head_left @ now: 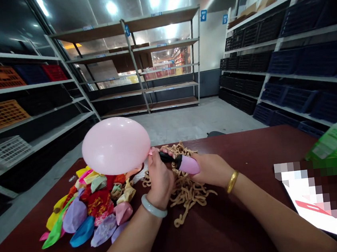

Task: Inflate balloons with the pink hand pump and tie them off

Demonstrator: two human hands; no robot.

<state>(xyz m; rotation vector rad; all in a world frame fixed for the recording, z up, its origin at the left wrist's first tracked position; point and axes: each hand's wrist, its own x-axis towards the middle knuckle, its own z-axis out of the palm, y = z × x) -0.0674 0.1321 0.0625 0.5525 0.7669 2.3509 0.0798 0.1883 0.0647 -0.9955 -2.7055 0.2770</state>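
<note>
A blown-up pale pink balloon [116, 145] points its neck toward my left hand [159, 179], whose fingers are closed around that neck. Wrapped about a balloon pump [189, 165] is my right hand [212, 169]. The pump has a pink-purple body and a black front end, which reaches to the balloon's neck. Where the nozzle meets the neck is hidden by my left fingers. Beneath both hands lies a heap of tan, curly, string-like pieces [189, 198]. Limp balloons of many colours [100, 203] are piled left of my left wrist.
A dark red table [235, 215] carries everything. On its right lie a lit phone [312, 203], partly pixelated, and a green clear bottle or bag [335, 140]. Metal shelves [140, 91] stand behind, with crate-filled shelves [291, 65] to the right and more at the left.
</note>
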